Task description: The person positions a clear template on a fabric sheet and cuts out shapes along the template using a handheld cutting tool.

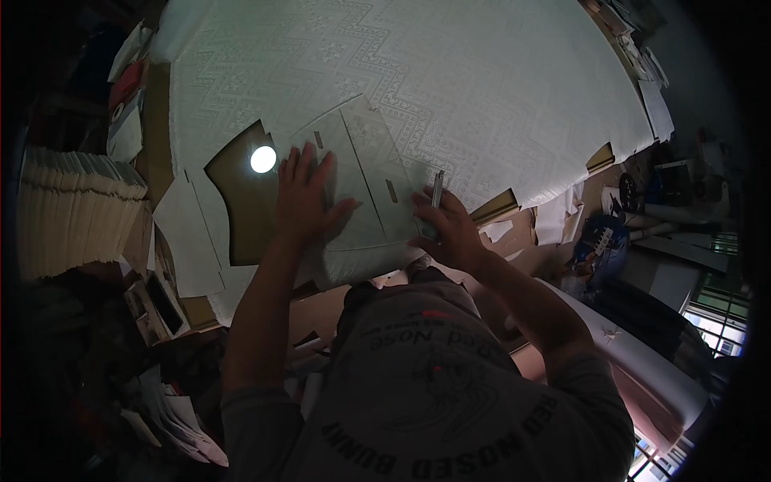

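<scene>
My left hand lies flat with fingers spread on a pale, see-through template with a dark line and two short slots. The template rests on white patterned fabric spread over the table. At the template's right edge, my right hand is closed round a slim metal utility knife, which points up and away from me. Part of the knife is hidden by the fingers. Left of my left hand, the brown tabletop shows through a shaped opening in the fabric, with a bright round light spot on it.
A tall stack of cream sheets stands at the left. Loose white pieces lie by the table's left edge. Paper scraps are at the right edge. Beyond them are a blue object and a large pale roll.
</scene>
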{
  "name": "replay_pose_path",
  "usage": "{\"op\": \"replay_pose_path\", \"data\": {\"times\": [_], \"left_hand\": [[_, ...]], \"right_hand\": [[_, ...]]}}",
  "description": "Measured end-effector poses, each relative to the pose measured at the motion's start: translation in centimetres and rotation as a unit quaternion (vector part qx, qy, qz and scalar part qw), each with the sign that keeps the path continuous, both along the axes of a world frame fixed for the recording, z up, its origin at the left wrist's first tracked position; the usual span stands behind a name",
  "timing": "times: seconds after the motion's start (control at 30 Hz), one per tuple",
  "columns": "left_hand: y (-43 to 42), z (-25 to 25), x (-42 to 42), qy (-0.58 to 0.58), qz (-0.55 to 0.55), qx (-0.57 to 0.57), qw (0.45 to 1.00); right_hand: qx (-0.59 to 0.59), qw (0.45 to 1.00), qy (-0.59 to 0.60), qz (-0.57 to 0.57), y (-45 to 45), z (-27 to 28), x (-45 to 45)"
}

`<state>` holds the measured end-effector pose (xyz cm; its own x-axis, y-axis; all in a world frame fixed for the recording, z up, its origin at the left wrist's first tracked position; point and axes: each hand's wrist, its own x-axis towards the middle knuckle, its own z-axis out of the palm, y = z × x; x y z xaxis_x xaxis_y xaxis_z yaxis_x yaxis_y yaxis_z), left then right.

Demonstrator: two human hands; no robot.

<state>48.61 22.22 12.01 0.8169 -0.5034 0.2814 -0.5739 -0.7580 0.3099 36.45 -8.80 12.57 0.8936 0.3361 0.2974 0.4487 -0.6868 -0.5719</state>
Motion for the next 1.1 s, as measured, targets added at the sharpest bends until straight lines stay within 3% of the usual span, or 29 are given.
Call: {"op": "replay_pose_path", "data": {"times": [0.87, 1.1], "left_hand": [[0.0, 0.0, -0.1, 0.003, 0.008, 0.006, 1.000], [0.0, 0.1, 0.0, 0.014, 0.007, 0.006, 1.000]], "right_hand": [[0.071, 0.996, 0.043, 0.019, -0.1, 1.3, 0.1], [-0.045, 0.996, -0.033, 0.072, 0.2, 0.2, 1.0]]}}
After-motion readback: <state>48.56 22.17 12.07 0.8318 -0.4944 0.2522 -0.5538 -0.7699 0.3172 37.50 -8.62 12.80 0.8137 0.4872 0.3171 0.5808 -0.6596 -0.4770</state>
